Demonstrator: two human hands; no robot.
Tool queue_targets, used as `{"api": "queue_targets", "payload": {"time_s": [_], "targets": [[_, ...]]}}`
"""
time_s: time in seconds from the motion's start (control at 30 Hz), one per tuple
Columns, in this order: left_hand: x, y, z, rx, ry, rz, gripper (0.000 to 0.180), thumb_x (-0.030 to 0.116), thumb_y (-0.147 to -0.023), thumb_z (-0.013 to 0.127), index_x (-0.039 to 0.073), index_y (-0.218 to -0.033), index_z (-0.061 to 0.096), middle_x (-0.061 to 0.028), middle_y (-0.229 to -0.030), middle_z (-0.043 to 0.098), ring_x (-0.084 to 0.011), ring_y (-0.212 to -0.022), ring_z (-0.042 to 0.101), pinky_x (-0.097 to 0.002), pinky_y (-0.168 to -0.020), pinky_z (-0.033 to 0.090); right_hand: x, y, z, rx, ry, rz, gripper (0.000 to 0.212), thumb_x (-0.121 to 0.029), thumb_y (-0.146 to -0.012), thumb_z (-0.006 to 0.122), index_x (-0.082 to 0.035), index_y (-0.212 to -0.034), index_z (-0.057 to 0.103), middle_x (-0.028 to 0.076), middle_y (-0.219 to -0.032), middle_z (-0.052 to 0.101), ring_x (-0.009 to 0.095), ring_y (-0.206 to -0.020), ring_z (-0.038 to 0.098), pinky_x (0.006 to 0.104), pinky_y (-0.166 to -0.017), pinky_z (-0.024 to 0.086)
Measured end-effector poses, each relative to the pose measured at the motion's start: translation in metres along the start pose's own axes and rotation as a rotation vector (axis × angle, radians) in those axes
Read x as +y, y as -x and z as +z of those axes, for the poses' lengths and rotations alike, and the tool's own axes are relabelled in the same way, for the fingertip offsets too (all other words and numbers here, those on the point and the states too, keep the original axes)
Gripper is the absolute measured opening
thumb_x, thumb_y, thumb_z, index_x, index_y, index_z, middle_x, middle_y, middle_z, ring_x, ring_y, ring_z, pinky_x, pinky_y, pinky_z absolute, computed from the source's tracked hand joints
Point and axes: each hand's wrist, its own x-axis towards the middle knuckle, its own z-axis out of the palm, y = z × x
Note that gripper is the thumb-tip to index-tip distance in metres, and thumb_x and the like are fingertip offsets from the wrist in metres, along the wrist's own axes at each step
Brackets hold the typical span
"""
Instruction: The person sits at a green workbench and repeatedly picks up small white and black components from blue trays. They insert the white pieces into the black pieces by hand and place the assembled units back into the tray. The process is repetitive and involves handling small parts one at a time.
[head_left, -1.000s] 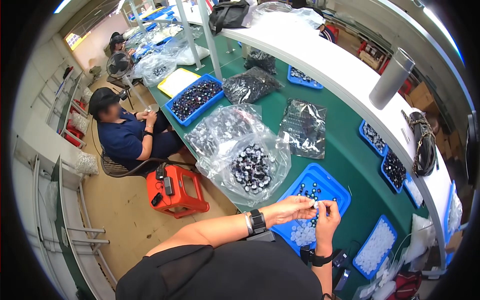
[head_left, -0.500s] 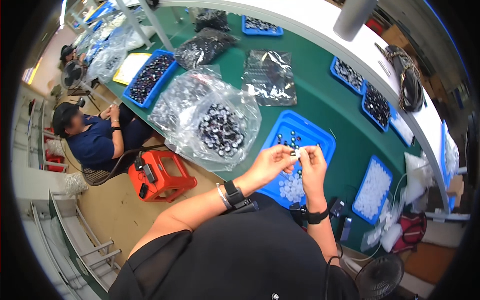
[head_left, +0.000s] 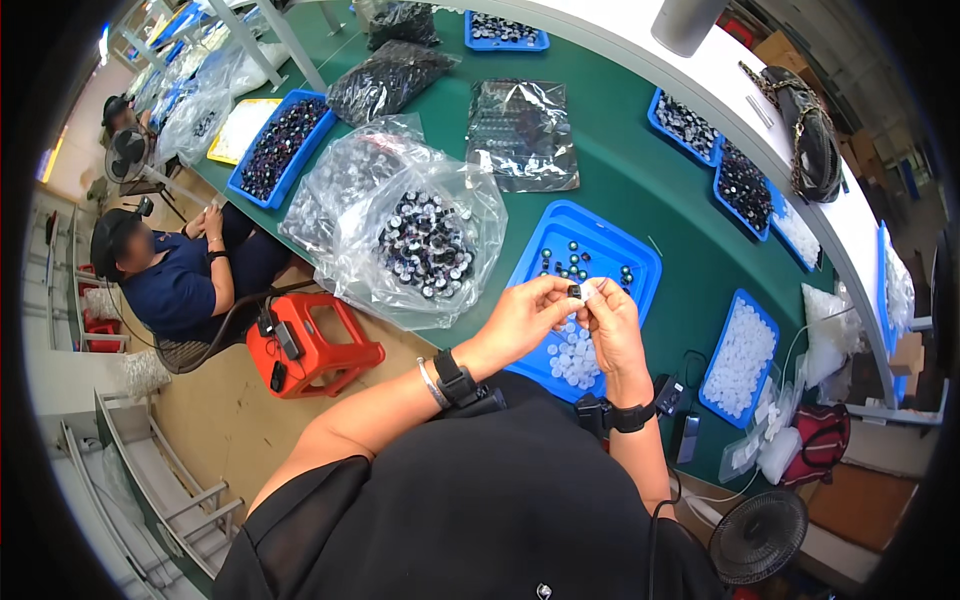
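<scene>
Above a blue tray (head_left: 600,218), my left hand (head_left: 525,318) pinches a small black cap-like piece (head_left: 574,291). My right hand (head_left: 614,330) is closed on a small white piece (head_left: 588,289) right beside it; the fingertips of both hands meet. Whether the two pieces are joined, I cannot tell. In the tray's far part lie several dark, shiny round pieces (head_left: 572,268), some with a green sheen. Translucent white discs (head_left: 572,360) are heaped in its near part, partly hidden by my hands.
Left of the tray, an open clear plastic bag (head_left: 480,215) holds many black-and-white pieces. A flat dark plastic packet (head_left: 520,135) lies behind. At right stands a blue tray of white discs (head_left: 740,355). A red stool (head_left: 315,345) and a seated co-worker (head_left: 180,275) are at left.
The view has shifted slightly, so the bench contents appear a little higher and farther left. Both hands remain together over the tray, and more dark pieces show behind them.
</scene>
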Motion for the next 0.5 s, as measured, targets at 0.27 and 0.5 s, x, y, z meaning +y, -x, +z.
{"api": "queue_targets", "payload": {"time_s": [0.27, 0.5], "targets": [[-0.0005, -0.0009, 0.0026, 0.046, 0.035, -0.002, 0.028, 0.009, -0.089, 0.062, 0.0, -0.114, 0.055, -0.0039, -0.083, 0.062, -0.0091, -0.073, 0.061, -0.023, -0.063, 0.052, -0.002, -0.0004, 0.0005, -0.003, 0.099, -0.01, 0.013, -0.016, -0.093, 0.056, -0.004, -0.093, 0.057, 0.0, -0.072, 0.056, 0.006, -0.061, 0.049, 0.0202, -0.057, 0.04], [-0.0029, -0.0015, 0.0024, 0.022, 0.031, 0.005, 0.022, 0.008, -0.089, 0.061, -0.002, -0.108, 0.056, -0.006, -0.086, 0.063, -0.0104, -0.074, 0.062, -0.024, -0.065, 0.053, -0.001, 0.0, 0.0016, 0.016, 0.055, -0.02, 0.011, -0.015, -0.092, 0.056, -0.005, -0.091, 0.054, 0.0, -0.072, 0.056, 0.005, -0.059, 0.048, 0.019, -0.052, 0.038]]}}
